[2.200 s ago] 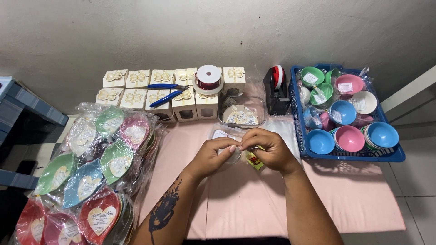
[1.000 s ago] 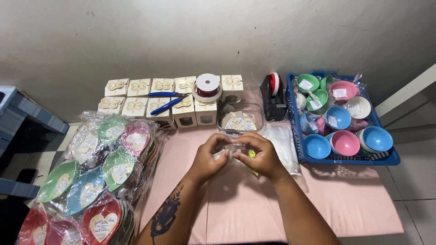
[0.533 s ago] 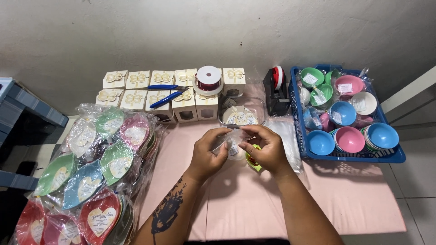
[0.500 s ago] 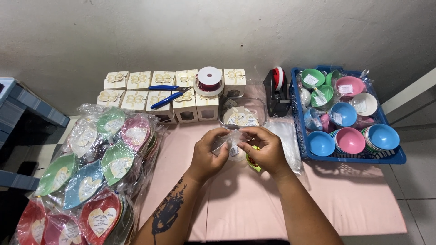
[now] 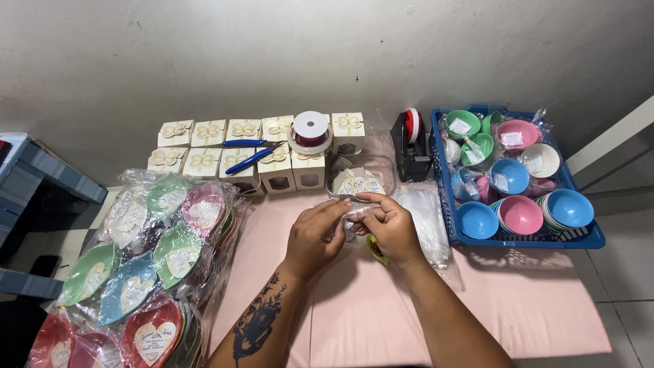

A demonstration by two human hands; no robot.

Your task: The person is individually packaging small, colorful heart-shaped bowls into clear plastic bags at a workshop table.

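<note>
1. A pink cloth point(image 5: 409, 313) covers the low surface where the person works; it runs up to a plain grey-white wall point(image 5: 272, 54), and pale floor tiles point(image 5: 630, 293) show to the right of the right hand.
2. The left hand point(image 5: 317, 235) and the right hand point(image 5: 392, 228) meet over the cloth, fingertips pinched together on a small clear wrapper point(image 5: 355, 217) held between them. A green piece point(image 5: 376, 249) shows under the right hand; what it is cannot be told.
3. Just beyond the hands stands one clear tub point(image 5: 361, 177) with pale tags inside.
4. Beyond the left hand stand two rows of small cream boxes point(image 5: 204, 160) with bow patterns, about ten in all.
5. One spool of red ribbon point(image 5: 310, 131) sits on top of those boxes, and one pair of blue-handled pliers point(image 5: 248, 153) lies across them.
6. One black tape dispenser point(image 5: 411, 146) stands beyond the right hand.
7. To the right of the right hand sits one blue basket point(image 5: 531, 240) holding small bowls point(image 5: 521, 212): roughly three green, three pink, four blue and one white, some partly hidden.
8. A flat stack of clear bags point(image 5: 426, 218) lies just beside the right hand.
9. To the left of the left hand lies a heap of wrapped heart-shaped dishes point(image 5: 136, 259), about ten visible, in green, pink, blue and red.
</note>
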